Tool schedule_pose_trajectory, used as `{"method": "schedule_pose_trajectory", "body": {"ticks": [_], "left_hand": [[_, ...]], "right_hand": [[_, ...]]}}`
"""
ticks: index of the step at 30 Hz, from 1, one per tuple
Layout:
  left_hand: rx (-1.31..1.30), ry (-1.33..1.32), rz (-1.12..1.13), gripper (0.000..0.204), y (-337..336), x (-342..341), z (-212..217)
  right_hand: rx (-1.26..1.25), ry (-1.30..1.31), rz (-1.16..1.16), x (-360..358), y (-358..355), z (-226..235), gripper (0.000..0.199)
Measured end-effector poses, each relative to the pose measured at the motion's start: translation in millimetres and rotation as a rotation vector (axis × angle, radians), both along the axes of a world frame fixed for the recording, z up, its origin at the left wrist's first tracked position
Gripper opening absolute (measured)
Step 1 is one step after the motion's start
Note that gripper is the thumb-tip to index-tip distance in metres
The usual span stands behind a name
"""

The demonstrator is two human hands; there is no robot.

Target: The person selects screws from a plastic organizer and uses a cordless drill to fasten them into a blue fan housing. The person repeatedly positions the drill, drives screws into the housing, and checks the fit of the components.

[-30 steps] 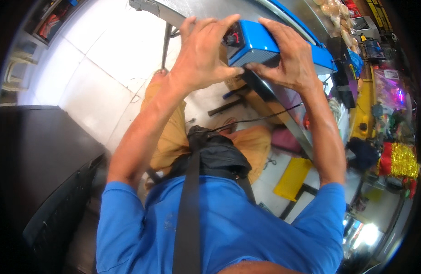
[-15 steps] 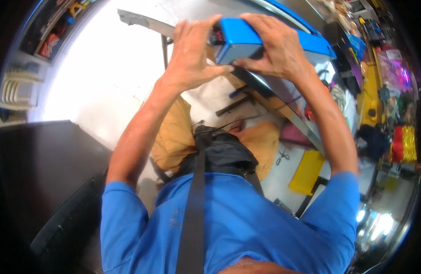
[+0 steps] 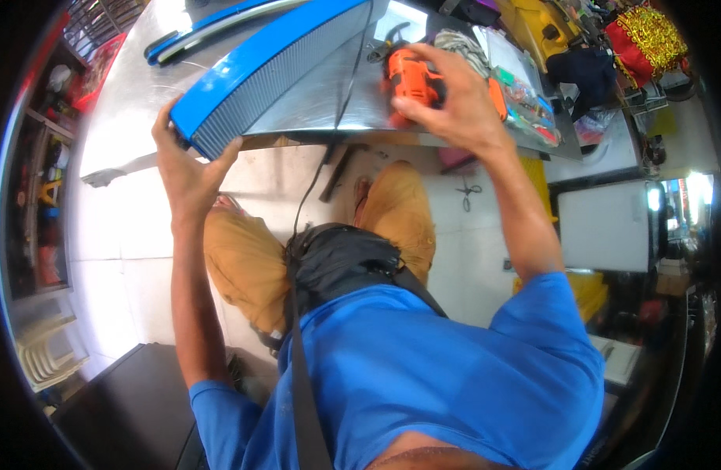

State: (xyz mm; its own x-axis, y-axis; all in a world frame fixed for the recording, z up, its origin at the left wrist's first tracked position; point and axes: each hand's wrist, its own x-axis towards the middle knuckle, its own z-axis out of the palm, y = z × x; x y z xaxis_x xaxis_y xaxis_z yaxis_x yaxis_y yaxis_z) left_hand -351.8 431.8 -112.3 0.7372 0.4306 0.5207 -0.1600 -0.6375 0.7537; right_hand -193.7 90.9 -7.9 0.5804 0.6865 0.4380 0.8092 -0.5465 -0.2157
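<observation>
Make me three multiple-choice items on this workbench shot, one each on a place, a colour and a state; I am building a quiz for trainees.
1. Where does the long blue panel lie?
A. on the metal table
B. on the floor
C. on the lap

2. What colour is the power tool?
A. green
B. orange
C. white

3. What is the left hand doing?
A. hanging free
B. resting on a knee
C. gripping the panel's end

Answers: 1 A, the panel rests on the metal table. 2 B, the body under the right hand is orange. 3 C, the fingers wrap the ribbed end at the table edge.
</observation>
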Motion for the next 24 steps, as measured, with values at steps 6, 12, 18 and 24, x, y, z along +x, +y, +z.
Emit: {"method": "schedule_pose_trajectory", "body": {"ticks": [6,12,18,24], "left_hand": [[0.083,0.055,0.002,0.105,7.0,3.6,12.7],[0.069,0.171,0.041,0.099,24.2,8.6,24.9],[0.067,0.234,0.007,0.097,37.7,14.0,30.4],[0.062,0.201,0.116,0.098,35.7,11.2,32.9]], "right_hand": [[-0.208,0.275,-0.098,43.1,-41.5,-19.4,0.083],[-0.214,0.276,-0.101,52.7,-39.6,-26.3,0.076],[-0.065,0.204,-0.111,30.3,-39.8,-30.0,0.073],[-0.030,0.280,0.108,5.7,-49.2,-23.4,0.070]]}}
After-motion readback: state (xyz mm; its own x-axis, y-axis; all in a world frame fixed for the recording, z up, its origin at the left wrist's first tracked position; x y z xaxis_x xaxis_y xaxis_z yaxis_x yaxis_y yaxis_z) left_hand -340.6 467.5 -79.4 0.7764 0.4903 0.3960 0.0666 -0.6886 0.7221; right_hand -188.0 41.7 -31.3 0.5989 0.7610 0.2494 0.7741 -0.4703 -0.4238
